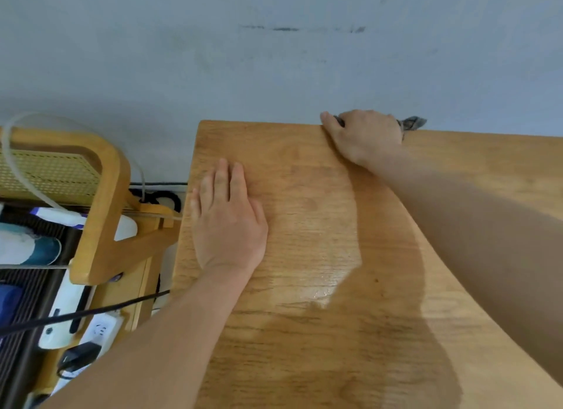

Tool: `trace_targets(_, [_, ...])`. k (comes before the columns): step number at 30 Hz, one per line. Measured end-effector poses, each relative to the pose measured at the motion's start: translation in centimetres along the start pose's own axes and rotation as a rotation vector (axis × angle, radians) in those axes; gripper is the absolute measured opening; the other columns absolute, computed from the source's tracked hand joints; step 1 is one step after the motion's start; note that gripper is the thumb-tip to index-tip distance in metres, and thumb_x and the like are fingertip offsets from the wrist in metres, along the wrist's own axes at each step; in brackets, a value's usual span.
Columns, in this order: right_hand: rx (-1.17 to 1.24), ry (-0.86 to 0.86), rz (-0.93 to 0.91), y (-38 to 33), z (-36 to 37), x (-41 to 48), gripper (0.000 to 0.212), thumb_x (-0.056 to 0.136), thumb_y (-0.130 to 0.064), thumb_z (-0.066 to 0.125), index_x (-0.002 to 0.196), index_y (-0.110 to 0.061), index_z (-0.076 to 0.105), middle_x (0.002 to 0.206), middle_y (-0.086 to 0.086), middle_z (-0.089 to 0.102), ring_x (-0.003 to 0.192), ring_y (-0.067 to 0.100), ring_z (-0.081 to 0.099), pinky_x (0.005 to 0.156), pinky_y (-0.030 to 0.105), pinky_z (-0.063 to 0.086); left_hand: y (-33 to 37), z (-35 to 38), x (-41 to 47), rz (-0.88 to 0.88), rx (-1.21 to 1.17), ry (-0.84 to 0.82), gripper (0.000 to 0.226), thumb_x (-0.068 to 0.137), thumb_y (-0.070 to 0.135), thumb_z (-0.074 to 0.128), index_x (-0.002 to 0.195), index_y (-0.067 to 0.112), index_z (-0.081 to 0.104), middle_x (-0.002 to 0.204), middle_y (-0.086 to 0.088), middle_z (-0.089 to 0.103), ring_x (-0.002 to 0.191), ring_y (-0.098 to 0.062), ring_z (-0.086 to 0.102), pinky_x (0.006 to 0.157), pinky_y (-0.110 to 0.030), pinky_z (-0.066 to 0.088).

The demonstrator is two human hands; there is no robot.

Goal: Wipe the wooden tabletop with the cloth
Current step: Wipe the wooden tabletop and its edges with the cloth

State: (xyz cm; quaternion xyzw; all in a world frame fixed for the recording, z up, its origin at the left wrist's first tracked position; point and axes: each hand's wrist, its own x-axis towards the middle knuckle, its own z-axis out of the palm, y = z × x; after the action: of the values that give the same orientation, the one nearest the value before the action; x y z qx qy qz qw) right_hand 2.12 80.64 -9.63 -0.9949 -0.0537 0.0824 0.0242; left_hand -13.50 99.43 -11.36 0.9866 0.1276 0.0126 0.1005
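Wiping looks about half done: damp sheen (pixel 320 241) mid light-brown wooden tabletop (pixel 487 158), right hand (pixel 362 137) fingers curled on crumpled grey cloth (pixel 412 122) at its far edge, left hand (pixel 228 225) flat, fingers together — right side left to do.
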Motion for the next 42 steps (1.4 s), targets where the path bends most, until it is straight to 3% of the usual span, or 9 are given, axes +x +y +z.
trace_targets(6, [0.106, 0.071, -0.2, -11.1, 1.8, 0.8, 0.062, 0.097, -0.06, 0.021, 0.096, -0.021, 0.069, 0.1, 0.003, 0.069, 0.099, 0.026, 0.061, 0.088, 0.044, 0.035, 0.1, 0.0, 0.0, -0.006, 0.014, 0.003, 0.054, 0.095, 0.027, 0.03, 0.147, 0.013, 0.032, 0.154, -0.008, 0.031, 0.142, -0.027, 0.024, 0.117, -0.046, 0.018])
trace_targets(9, [0.145, 0.066, -0.265, -9.3, 1.4, 0.6, 0.056, 0.098, -0.059, 0.022, 0.095, -0.022, 0.065, 0.097, 0.002, 0.068, 0.096, 0.025, 0.06, 0.084, 0.041, 0.035, 0.1, -0.1, 0.1, -0.003, 0.016, -0.001, 0.055, 0.094, 0.028, 0.028, 0.146, 0.013, 0.033, 0.154, -0.008, 0.031, 0.141, -0.027, 0.024, 0.117, -0.046, 0.017])
trace_targets(15, [0.061, 0.103, 0.185, 6.9, 0.2, -2.1, 0.054, 0.098, -0.049, 0.025, 0.091, -0.017, 0.068, 0.102, 0.018, 0.068, 0.104, 0.035, 0.057, 0.095, 0.045, 0.035, 0.0, -0.3, -0.1, 0.012, 0.003, -0.018, 0.053, 0.095, 0.027, 0.031, 0.146, 0.013, 0.032, 0.154, -0.009, 0.03, 0.141, -0.029, 0.024, 0.117, -0.047, 0.017])
trace_targets(18, [0.07, 0.115, 0.271, 5.9, 0.2, -1.3, 0.058, 0.1, -0.045, 0.022, 0.088, -0.011, 0.067, 0.102, 0.02, 0.068, 0.103, 0.037, 0.057, 0.098, 0.045, 0.034, 0.2, -0.4, 0.2, 0.018, 0.017, -0.037, 0.055, 0.094, 0.029, 0.028, 0.147, 0.013, 0.029, 0.155, -0.009, 0.028, 0.141, -0.029, 0.022, 0.116, -0.048, 0.016])
trace_targets(24, [0.184, 0.092, -0.068, -7.5, 1.3, 0.1, 0.053, 0.101, -0.046, 0.023, 0.082, -0.02, 0.065, 0.083, 0.002, 0.064, 0.09, 0.026, 0.06, 0.085, 0.04, 0.035, 0.3, -0.3, 0.0, 0.004, 0.035, -0.04, 0.054, 0.094, 0.028, 0.032, 0.147, 0.015, 0.031, 0.154, -0.01, 0.028, 0.141, -0.03, 0.022, 0.116, -0.048, 0.017])
trace_targets(30, [0.222, 0.124, -0.202, -7.1, 2.3, 1.4, 0.05, 0.102, -0.045, 0.021, 0.079, -0.019, 0.058, 0.077, -0.001, 0.054, 0.076, 0.021, 0.049, 0.086, 0.041, 0.036, 0.3, -0.1, 0.3, -0.013, 0.035, 0.038, 0.051, 0.094, 0.029, 0.035, 0.144, 0.023, 0.037, 0.151, -0.006, 0.034, 0.138, -0.028, 0.027, 0.114, -0.048, 0.024])
trace_targets(34, [0.252, 0.12, -0.303, -2.0, 1.8, -0.1, 0.048, 0.101, -0.045, 0.024, 0.091, -0.02, 0.063, 0.079, -0.002, 0.053, 0.08, 0.022, 0.051, 0.09, 0.044, 0.037, 0.4, 0.1, -0.1, 0.013, 0.091, 0.051, 0.05, 0.093, 0.024, 0.037, 0.143, 0.018, 0.04, 0.147, -0.012, 0.038, 0.135, -0.032, 0.033, 0.111, -0.05, 0.03])
trace_targets(38, [0.195, 0.131, -0.17, 9.0, 0.6, -1.0, 0.049, 0.098, -0.045, 0.024, 0.087, -0.016, 0.063, 0.09, 0.009, 0.065, 0.087, 0.032, 0.058, 0.09, 0.045, 0.038, 2.4, -0.6, 0.3, -0.078, 0.188, -0.035, 0.052, 0.094, 0.02, 0.035, 0.146, 0.016, 0.033, 0.15, -0.019, 0.032, 0.136, -0.038, 0.028, 0.11, -0.055, 0.027])
trace_targets(42, [0.139, 0.116, -0.021, 18.6, -0.1, -2.7, 0.051, 0.098, -0.043, 0.025, 0.09, -0.014, 0.066, 0.096, 0.016, 0.067, 0.087, 0.033, 0.056, 0.091, 0.044, 0.037, 13.1, 0.8, -1.2, -0.036, 0.129, -0.121, 0.056, 0.096, 0.032, 0.032, 0.15, 0.024, 0.022, 0.157, -0.014, 0.018, 0.143, -0.034, 0.015, 0.114, -0.056, 0.014])
